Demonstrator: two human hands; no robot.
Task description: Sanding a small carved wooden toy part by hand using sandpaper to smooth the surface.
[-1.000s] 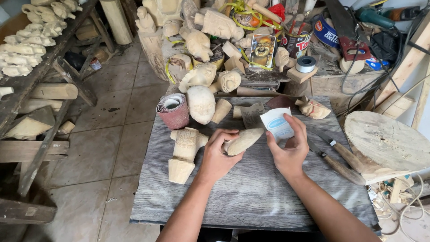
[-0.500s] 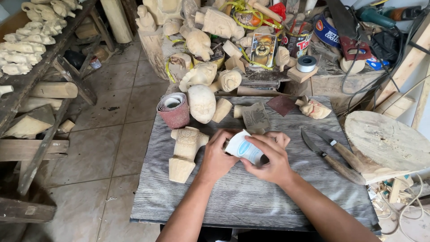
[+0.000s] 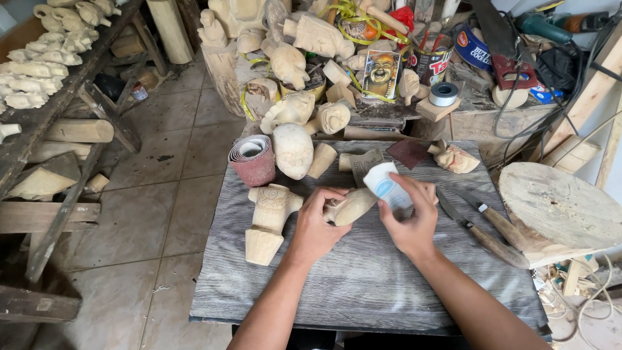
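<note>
Nearby: sandpaper roll, knives, carved figures beside hands.

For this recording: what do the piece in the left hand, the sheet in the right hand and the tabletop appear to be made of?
The carved piece in the left hand looks like pale, unfinished wood, matte and unvarnished. The sheet under the right hand bends like paper, white-backed; likely sandpaper, though its grit side is hidden. The tabletop appears to be weathered grey wood with visible grain lines.
</note>
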